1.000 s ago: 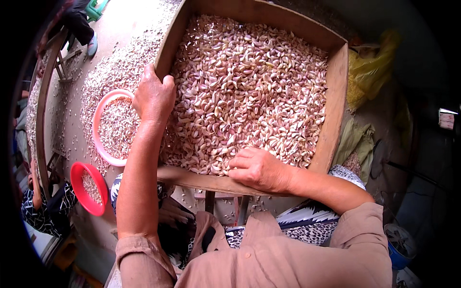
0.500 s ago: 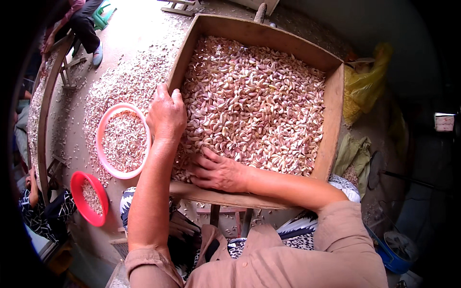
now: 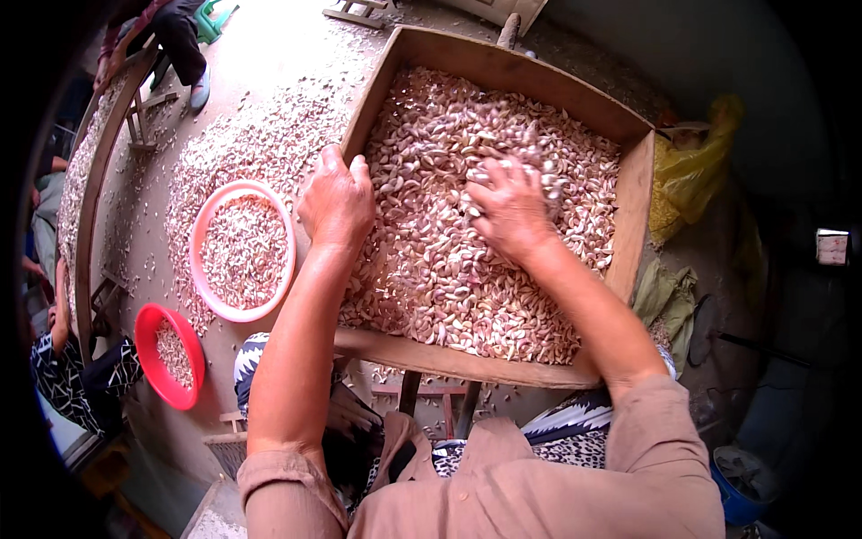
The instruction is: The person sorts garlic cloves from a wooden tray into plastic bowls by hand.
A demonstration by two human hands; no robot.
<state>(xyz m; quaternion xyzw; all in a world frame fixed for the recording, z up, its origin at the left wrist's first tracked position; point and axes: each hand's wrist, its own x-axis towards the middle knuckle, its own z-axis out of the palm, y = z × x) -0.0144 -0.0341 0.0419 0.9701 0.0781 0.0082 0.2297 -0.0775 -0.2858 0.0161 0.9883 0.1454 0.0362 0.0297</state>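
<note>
Head view: saw a big heap of pink and white garlic cloves inside the wooden tray, right in front of the body. Gripped the left wall of the tray with the left hand, fingers bent snug around the top edge. Had the right hand down in the heap, near the middle of the tray, fingers spread apart, tips in among the cloves. Saw blurry cloves beside those fingertips; could not tell of any pinched between them.

Saw a pale pink bowl of cloves just left of the tray, and a red bowl farther out, left of the tray's near corner. Saw loose cloves on the floor left of the tray, and a yellow bag to the right of the tray.

Could have spilled cloves over the tray's near wall by raking too hard toward the body. Could have flicked some over the left wall into the pale pink bowl with a quick sideways sweep. Might have tipped or slid the tray by leaning too much on the left wall.
</note>
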